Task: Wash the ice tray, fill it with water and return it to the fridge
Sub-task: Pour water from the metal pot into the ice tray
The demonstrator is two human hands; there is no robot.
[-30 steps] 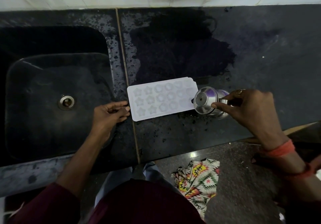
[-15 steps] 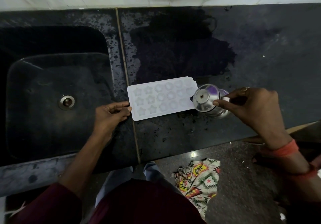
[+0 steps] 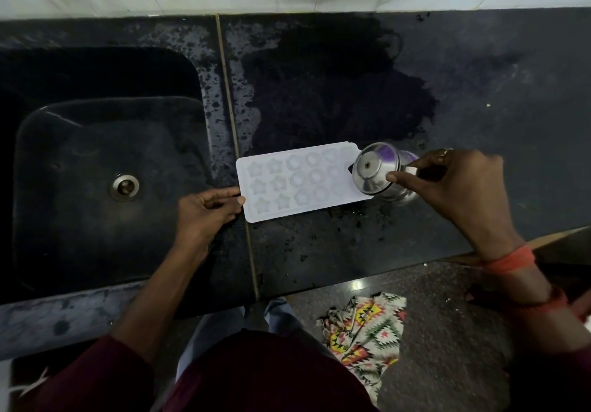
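I've got the ice tray (image 3: 300, 184) lying flat on the dark counter (image 3: 351, 251), just right of the sink (image 3: 96, 187), its left short edge close to the seam between the two slabs. My left hand (image 3: 204, 213) is at that edge with the fingers bent, and as far as I can make out the thumb and forefinger pinch the rim to steady it. My right hand (image 3: 447, 184) is wrapped round a small steel pot (image 3: 380, 171), thumb in front and fingers behind, and holds it tipped on its side above the tray's right end, covering the last cells there.

I judge this to be the filling step. The tray is out of the sink and the counter around it is splashed, with a big wet patch (image 3: 335, 91) behind it, so the washing looks finished. I can't see a stream of water, nor tell which of the star and round cells already hold any; the light is too dim and the tray too pale.

Left to do, by my reckoning: top up the remaining cells, set the pot down, then lift the tray level and carry it to the fridge, which isn't in view. A full tray that shallow will spill if I tilt it
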